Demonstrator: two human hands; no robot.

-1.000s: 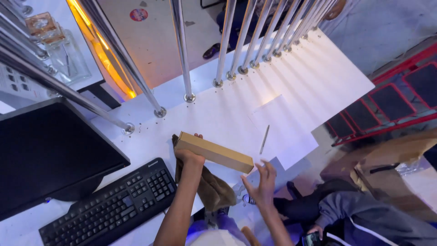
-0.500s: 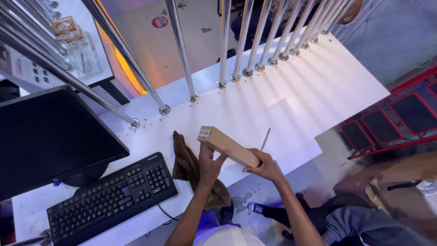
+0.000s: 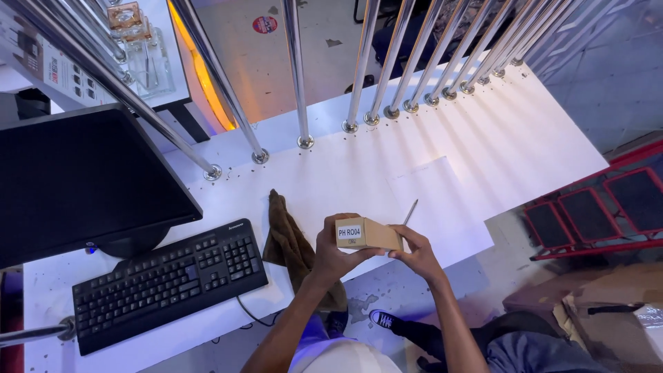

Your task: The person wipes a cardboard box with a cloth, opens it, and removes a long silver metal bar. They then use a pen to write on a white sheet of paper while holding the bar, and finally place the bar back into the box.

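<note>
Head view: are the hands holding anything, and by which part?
Yes, a small cardboard box, held by both ends. The left hand wraps the end with the white label, and the right hand grips the opposite end. It is lifted above the white desk.

I am seeing both hands [image 3: 376,252] going bare, with no gloves, rings or watch showing. The forearms are showing uncovered too, sleeves ending out of sight. Below, pale clothing is showing at the chest, and a dark shoe [image 3: 384,319] with a light sole.
</note>
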